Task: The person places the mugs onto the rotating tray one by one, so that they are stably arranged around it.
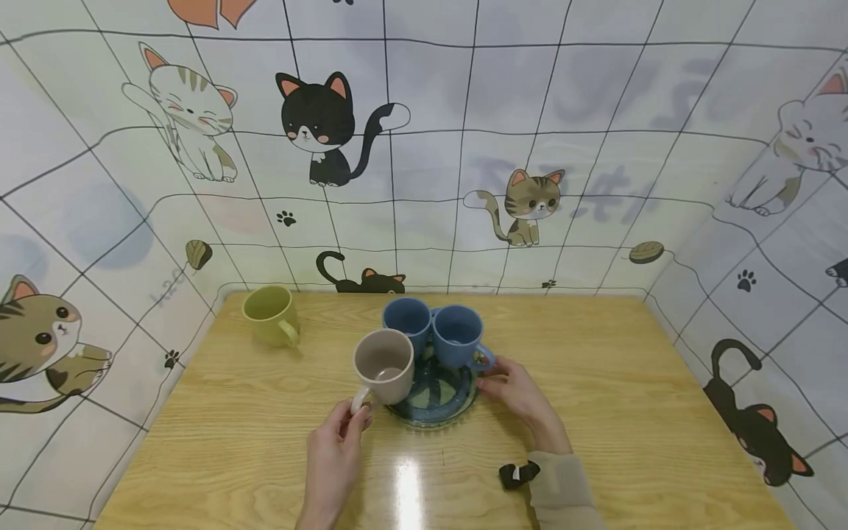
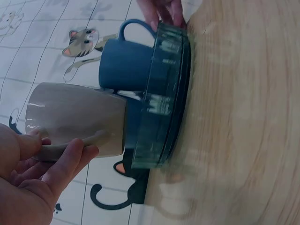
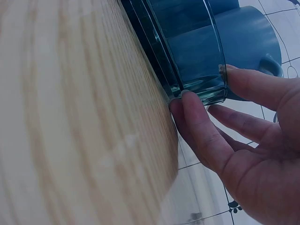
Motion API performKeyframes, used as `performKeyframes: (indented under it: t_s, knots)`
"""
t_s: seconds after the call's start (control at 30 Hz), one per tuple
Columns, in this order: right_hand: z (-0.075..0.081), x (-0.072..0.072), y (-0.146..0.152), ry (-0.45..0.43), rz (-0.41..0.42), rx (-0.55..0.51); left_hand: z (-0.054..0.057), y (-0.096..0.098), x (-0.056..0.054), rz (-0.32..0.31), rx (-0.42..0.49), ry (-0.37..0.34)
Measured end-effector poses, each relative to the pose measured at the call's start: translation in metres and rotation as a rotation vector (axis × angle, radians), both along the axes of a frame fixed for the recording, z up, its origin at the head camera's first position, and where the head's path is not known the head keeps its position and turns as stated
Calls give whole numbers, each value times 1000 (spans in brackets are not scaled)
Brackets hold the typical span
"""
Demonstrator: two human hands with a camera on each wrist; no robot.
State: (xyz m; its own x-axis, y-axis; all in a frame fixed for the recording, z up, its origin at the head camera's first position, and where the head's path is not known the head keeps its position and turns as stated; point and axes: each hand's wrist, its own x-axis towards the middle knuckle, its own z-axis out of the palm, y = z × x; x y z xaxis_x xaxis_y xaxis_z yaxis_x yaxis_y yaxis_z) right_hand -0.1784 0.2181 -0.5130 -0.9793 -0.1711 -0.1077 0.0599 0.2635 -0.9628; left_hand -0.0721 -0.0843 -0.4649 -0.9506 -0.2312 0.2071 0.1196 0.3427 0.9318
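My left hand (image 1: 336, 449) pinches the handle of a beige mug (image 2: 75, 117), held upright at the left side of a round glass tray (image 1: 433, 416). In the left wrist view the mug's base appears above the tray's rim. Two blue mugs stand side by side in the tray: one at the back left (image 1: 406, 316), the other at the right (image 1: 457, 331) with its handle toward my right hand (image 1: 523, 397). That hand grips the tray's right edge, thumb (image 3: 253, 84) at the rim and fingertips low on the wall. Part of the back left mug is hidden by the beige one.
A yellow-green mug (image 1: 270, 320) stands at the table's back left, its handle pointing toward the front right. The wooden table (image 1: 218, 434) meets a cat-patterned cloth (image 1: 430, 169) at the back and sides. A black strap (image 1: 519, 475) is by the right sleeve.
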Motion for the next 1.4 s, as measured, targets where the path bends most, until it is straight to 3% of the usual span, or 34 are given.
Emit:
performKeyframes:
  t_s: [0.5, 0.83, 1.1, 1.4]
  knots:
    - [0, 0, 0, -8, -29, 34, -19, 36, -6, -186, -35, 44]
    - [3, 2, 0, -4, -23, 15, -29, 55, -8, -240, -43, 46]
    - [2, 3, 0, 1, 4, -29, -27, 62, -9, -266, -45, 17]
    - [2, 1, -1, -24, -12, -35, -27, 61, -14, -304, -76, 37]
